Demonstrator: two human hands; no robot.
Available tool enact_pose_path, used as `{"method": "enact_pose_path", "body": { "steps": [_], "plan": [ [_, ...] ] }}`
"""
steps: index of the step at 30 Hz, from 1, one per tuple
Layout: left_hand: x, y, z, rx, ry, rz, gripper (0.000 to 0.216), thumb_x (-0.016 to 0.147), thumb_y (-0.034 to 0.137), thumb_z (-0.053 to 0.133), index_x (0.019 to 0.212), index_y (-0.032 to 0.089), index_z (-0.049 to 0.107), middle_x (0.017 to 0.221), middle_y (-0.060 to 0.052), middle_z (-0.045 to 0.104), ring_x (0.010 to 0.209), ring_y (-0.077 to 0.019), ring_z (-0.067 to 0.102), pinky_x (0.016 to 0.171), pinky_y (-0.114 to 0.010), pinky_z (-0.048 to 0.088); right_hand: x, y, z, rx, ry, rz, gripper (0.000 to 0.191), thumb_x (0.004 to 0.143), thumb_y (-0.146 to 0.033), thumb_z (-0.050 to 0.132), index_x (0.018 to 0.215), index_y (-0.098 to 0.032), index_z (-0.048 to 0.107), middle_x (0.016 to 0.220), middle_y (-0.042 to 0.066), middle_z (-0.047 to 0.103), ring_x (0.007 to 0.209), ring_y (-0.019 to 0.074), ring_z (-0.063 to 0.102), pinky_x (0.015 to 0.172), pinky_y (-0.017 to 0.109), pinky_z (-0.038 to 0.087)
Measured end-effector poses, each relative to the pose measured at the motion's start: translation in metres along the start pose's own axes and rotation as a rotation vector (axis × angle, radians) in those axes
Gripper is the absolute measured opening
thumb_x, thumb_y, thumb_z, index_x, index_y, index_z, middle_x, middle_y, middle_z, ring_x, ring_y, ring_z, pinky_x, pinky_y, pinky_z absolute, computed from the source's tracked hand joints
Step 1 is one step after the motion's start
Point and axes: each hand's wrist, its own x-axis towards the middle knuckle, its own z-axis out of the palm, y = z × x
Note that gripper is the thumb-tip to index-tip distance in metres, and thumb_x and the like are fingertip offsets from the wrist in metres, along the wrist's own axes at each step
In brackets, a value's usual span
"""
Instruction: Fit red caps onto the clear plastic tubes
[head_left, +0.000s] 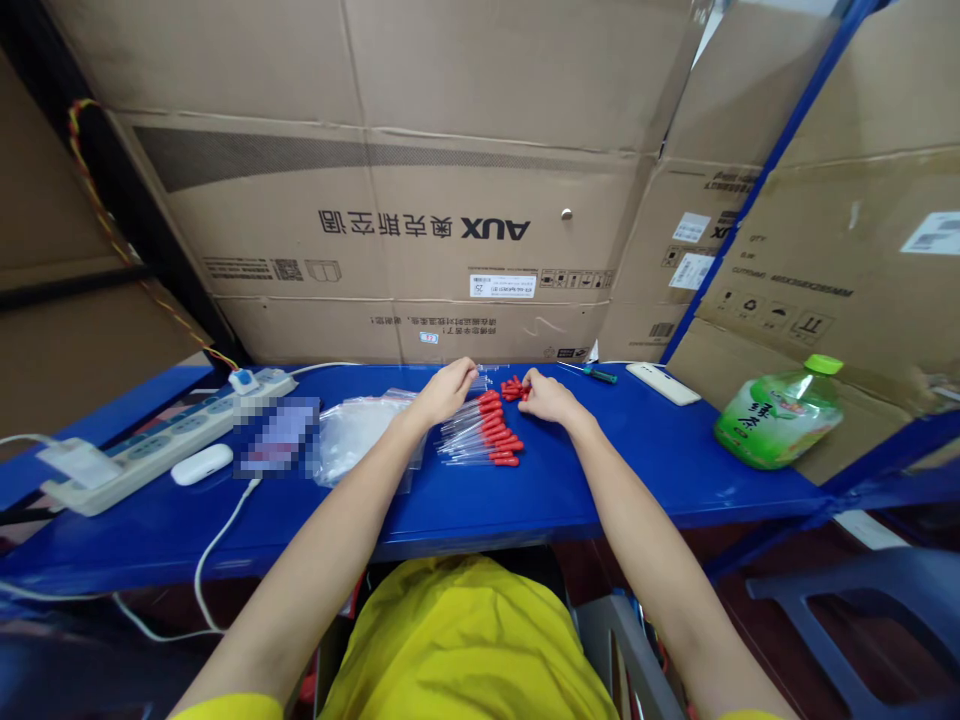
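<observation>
Two hands meet just behind the row of droppers [484, 435], tubes lying left-right, bulbs rightward: our left hand [448, 390] pinches narrowly on a clear tube [478, 381], while our right hand [550, 398] touches the loose red caps [512, 388], though we cannot tell its grip.

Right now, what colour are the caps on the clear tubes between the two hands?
Red; the caps show best in the head view.

Green bottle [780, 415] lying rt; power strip [169, 437], earbud case [202, 463] lt; screwdriver [598, 375] at back.
</observation>
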Motion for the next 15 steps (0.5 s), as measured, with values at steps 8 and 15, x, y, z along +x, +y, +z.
{"method": "enact_pose_path", "body": {
  "steps": [8, 15],
  "plan": [
    [-0.002, 0.017, -0.001, 0.004, -0.046, -0.002, 0.027, 0.108, 0.038, 0.037, 0.095, 0.021, 0.054, 0.095, -0.007, 0.068, 0.088, -0.0217, 0.063, 0.081, -0.033, 0.046, 0.002, 0.000, 0.005, -0.005, 0.081, 0.006, 0.028, 0.078, -0.038, 0.084, 0.078, -0.024, 0.060, 0.082, 0.004, 0.072, 0.076, 0.0206, 0.065, 0.066, 0.028, 0.039],
    [-0.003, 0.020, -0.002, 0.039, -0.051, 0.001, 0.029, 0.109, 0.037, 0.037, 0.094, 0.021, 0.055, 0.092, -0.006, 0.070, 0.086, -0.0215, 0.065, 0.076, -0.031, 0.043, 0.005, -0.003, -0.006, 0.244, 0.203, -0.054, 0.012, 0.083, -0.025, 0.071, 0.094, -0.022, 0.067, 0.070, -0.002, 0.068, 0.066, 0.0168, 0.062, 0.064, 0.027, 0.041]
  ]
}}
